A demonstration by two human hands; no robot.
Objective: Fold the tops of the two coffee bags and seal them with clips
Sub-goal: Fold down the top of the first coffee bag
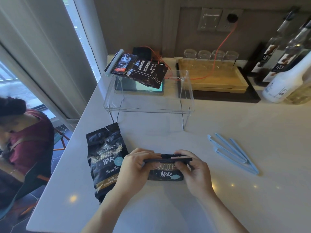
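A black coffee bag (pixel 165 174) stands on the white counter (pixel 235 190) in front of me. My left hand (pixel 136 167) and my right hand (pixel 193 169) pinch its folded top edge from either side. A second black coffee bag (pixel 105 162) lies flat to the left, its torn top open and pointing away. Light blue sealing clips (pixel 235 153) lie loose on the counter to the right. A third black bag (pixel 139 70), with a pale clip on its top, rests on the clear stand.
A clear acrylic stand (pixel 148 105) rises behind the bags, with a tablet under it. A wooden tray (pixel 213 78) with glasses, bottles (pixel 286 64) and an orange cable are at the back. A person sits below the counter's left edge.
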